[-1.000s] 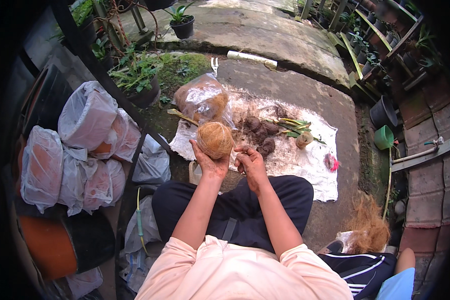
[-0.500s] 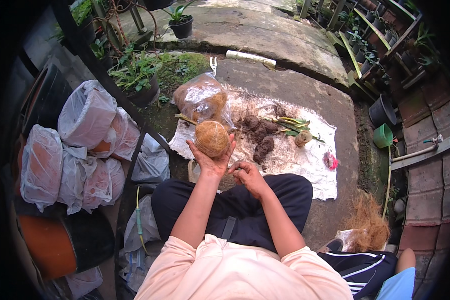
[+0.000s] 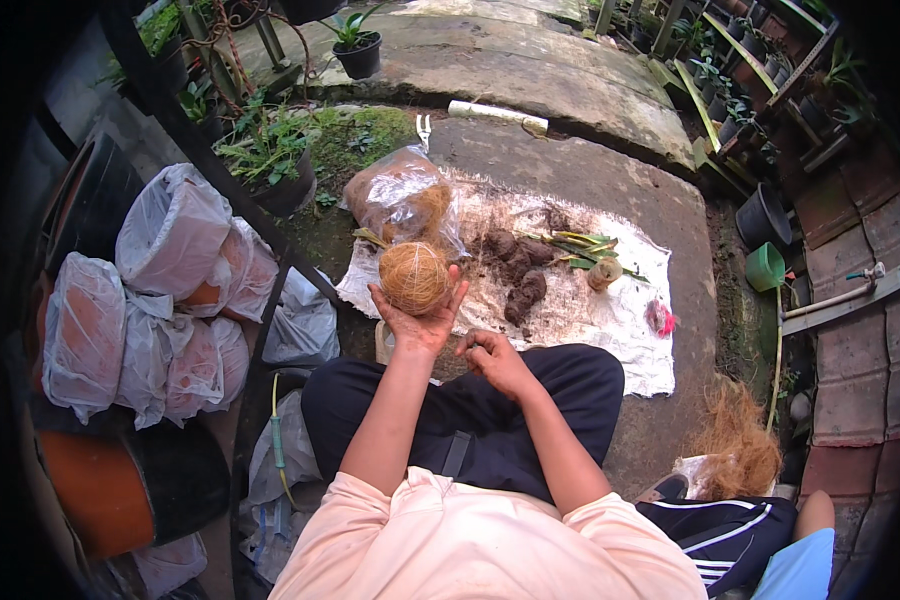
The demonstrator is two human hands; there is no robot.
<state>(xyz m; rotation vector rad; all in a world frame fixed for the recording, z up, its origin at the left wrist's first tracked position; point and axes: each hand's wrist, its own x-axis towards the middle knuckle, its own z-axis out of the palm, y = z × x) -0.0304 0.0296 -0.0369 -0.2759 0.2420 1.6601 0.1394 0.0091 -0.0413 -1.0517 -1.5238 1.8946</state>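
Note:
A round ball of brown coconut fibre (image 3: 414, 278), wound with pale thread, rests in the upturned palm of my left hand (image 3: 420, 325). The fingers of that hand cup it from below and from the right side. My right hand (image 3: 494, 362) hovers apart from the ball, above my lap, with its fingers curled in a pinch. Whether a thread runs between those fingers is too fine to see. Just beyond the ball lies a clear plastic bag of coconut fibre (image 3: 395, 195).
On a white woven sack (image 3: 630, 345) lie dark soil clumps (image 3: 526, 295), cut green leaves (image 3: 582, 245), a twine roll (image 3: 604, 274) and a pink thread bundle (image 3: 659, 318). Bagged pots (image 3: 175, 230) crowd the left. Another person's knee (image 3: 816, 512) and loose fibre (image 3: 735, 445) are at lower right.
My left hand and the fibre ball have shifted slightly left, and the ball has turned a little. My right hand keeps nearly the same place and curl.

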